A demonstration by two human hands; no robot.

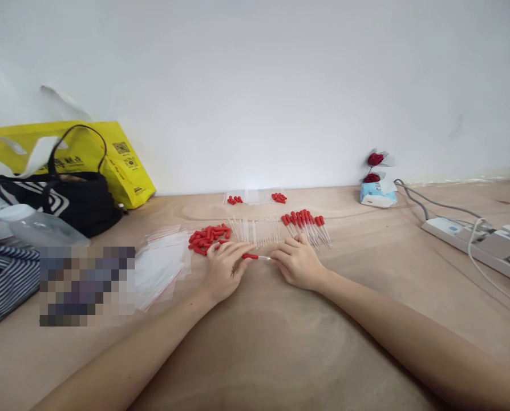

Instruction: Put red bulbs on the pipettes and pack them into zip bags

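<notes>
Between my hands, a red rubber dropper bulb (250, 256) meets the end of a clear glass dropper tube (264, 258). The bulb sits in the closed fingers of my left hand (226, 271), while my right hand (300, 264) pinches the tube, hiding most of its length. Loose red bulbs (210, 234) lie heaped just beyond my left fingers. Straight ahead, bare glass tubes (257, 231) are spread in a row. Past my right hand lies a group of droppers with red bulbs on them (306, 222).
Clear zip bags (163, 262) lie left of my left hand; bags with red bulbs (255, 197) rest by the wall. Far left are a yellow bag (129, 165), a black bag (79, 200) and a plastic bottle (45, 225). Rightward stand a tissue pack (377, 196) and a power strip (452, 228).
</notes>
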